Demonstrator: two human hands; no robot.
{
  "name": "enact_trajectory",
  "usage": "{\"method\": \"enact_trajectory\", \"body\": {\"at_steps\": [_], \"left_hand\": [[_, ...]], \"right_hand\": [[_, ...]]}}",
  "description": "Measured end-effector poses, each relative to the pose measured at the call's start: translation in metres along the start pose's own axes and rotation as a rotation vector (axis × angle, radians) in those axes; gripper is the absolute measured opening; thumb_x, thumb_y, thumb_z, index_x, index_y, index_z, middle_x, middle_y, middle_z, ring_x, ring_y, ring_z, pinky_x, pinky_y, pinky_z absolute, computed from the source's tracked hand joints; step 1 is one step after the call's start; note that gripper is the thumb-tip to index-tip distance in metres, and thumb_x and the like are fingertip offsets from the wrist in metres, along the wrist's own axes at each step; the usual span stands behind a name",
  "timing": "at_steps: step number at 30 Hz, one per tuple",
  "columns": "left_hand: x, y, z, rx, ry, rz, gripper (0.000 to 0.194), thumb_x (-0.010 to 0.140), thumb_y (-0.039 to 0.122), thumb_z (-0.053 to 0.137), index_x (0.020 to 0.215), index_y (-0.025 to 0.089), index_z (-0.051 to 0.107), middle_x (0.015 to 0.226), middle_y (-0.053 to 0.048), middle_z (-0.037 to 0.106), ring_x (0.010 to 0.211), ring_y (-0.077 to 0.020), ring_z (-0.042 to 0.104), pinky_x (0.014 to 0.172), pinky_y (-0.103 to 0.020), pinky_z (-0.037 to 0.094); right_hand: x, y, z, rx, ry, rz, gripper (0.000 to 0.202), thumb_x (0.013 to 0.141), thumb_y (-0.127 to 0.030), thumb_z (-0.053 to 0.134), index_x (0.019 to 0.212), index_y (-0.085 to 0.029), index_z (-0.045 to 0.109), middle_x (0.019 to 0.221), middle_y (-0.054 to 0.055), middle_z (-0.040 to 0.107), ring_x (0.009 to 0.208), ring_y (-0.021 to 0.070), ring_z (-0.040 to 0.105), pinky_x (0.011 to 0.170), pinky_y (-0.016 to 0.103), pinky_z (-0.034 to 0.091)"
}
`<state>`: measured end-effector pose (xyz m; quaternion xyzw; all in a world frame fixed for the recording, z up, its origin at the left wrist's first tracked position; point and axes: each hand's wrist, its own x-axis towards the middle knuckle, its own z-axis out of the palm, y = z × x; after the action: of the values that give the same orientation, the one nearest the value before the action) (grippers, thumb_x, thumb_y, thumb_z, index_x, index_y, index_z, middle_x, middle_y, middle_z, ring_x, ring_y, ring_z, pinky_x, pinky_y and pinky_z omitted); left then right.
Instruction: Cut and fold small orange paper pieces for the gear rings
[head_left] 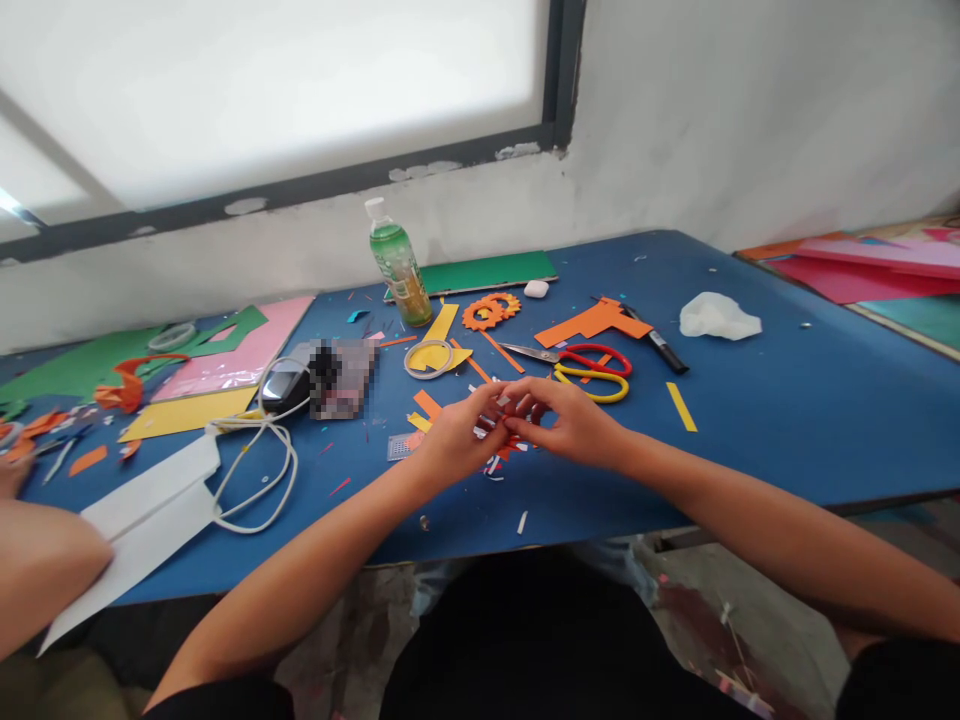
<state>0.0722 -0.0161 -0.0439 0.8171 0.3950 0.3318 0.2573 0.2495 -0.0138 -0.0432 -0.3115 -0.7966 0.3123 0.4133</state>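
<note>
My left hand (461, 437) and my right hand (568, 420) meet above the near middle of the blue table, fingertips pinched together. Whatever they hold is too small and covered by the fingers to name. Orange and white paper scraps lie beneath them. Just beyond my right hand, scissors (559, 357) with a red and a yellow handle rest with the blades partly apart. Toothed orange paper rings (472, 318) lie farther back. A tape roll (429, 377) sits on yellow paper (442, 322) beyond my left hand.
At the back stand a green-labelled bottle (401, 268) and a green board (491, 270). To the right are a black marker (665, 352) and a crumpled white tissue (718, 318). A white cable (292, 480) loops on the left, near another person's arm (49, 560) on white paper (154, 505).
</note>
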Motion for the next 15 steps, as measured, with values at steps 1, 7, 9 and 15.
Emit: {"method": "enact_trajectory", "body": {"at_steps": [1, 7, 9, 15], "left_hand": [[0.0001, -0.0008, 0.0004, -0.007, -0.004, -0.004, 0.036, 0.078, 0.016, 0.052, 0.113, 0.018, 0.048, 0.085, -0.002, 0.069, 0.069, -0.0135, 0.067, 0.065, -0.026, 0.055], [0.0025, -0.0019, 0.0021, -0.181, 0.059, -0.059, 0.033, 0.076, 0.019, 0.056, 0.109, 0.019, 0.053, 0.084, -0.004, 0.07, 0.073, -0.0151, 0.068, 0.063, -0.025, 0.055], [0.0029, -0.001, 0.002, -0.23, 0.085, -0.084, 0.031, 0.076, 0.022, 0.058, 0.107, 0.018, 0.054, 0.082, -0.004, 0.069, 0.075, -0.0159, 0.068, 0.063, -0.025, 0.056], [0.0013, -0.0001, 0.0026, -0.226, 0.138, -0.073, 0.029, 0.076, 0.023, 0.059, 0.103, 0.016, 0.056, 0.079, -0.004, 0.068, 0.073, -0.0149, 0.067, 0.063, -0.024, 0.056]], "right_hand": [[-0.0001, 0.0003, 0.0, -0.001, 0.0, -0.001, 0.018, 0.078, -0.016, 0.057, 0.095, -0.018, 0.054, 0.084, 0.002, 0.064, 0.069, 0.0109, 0.062, 0.059, 0.022, 0.052], [-0.0005, -0.0014, -0.001, 0.028, 0.039, -0.013, 0.017, 0.078, -0.016, 0.058, 0.095, -0.017, 0.054, 0.081, 0.001, 0.063, 0.063, 0.0094, 0.061, 0.056, 0.02, 0.051], [-0.0006, -0.0018, -0.0007, 0.033, 0.059, -0.021, 0.018, 0.078, -0.018, 0.058, 0.095, -0.017, 0.054, 0.082, 0.002, 0.063, 0.064, 0.0099, 0.062, 0.057, 0.021, 0.052], [-0.0014, -0.0027, 0.0023, 0.042, 0.068, -0.032, 0.016, 0.079, -0.018, 0.057, 0.094, -0.018, 0.053, 0.087, 0.003, 0.061, 0.07, 0.0106, 0.063, 0.06, 0.021, 0.054]]}}
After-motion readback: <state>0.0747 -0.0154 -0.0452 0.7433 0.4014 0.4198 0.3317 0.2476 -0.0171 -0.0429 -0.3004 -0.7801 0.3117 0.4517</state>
